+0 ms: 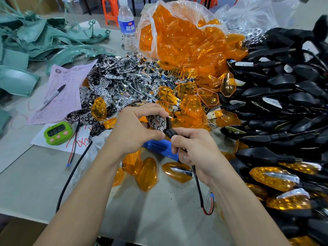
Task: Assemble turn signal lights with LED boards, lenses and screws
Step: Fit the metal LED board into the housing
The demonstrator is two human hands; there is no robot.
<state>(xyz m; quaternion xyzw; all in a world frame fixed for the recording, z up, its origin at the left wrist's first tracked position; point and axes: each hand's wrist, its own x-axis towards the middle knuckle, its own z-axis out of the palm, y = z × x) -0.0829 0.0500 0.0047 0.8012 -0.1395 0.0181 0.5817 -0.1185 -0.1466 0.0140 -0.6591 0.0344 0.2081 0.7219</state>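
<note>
Black turn signal body (169, 129) held above table's (35, 183) near middle; long axis near-to-far, stem end toward the person; left hand (134, 129) pinches chrome reflector (157, 122) at its far end; right hand (194, 150) grips stem, fingers curled.

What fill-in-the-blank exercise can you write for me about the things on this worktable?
Orange translucent plastic lenses spill from a clear plastic ____.
The small digital timer with pink buttons has a ____ case.
The right hand pinches a black rubber stem whose cable ends in a loop of ____ wire.
Missing words: bag; green; red.
</note>
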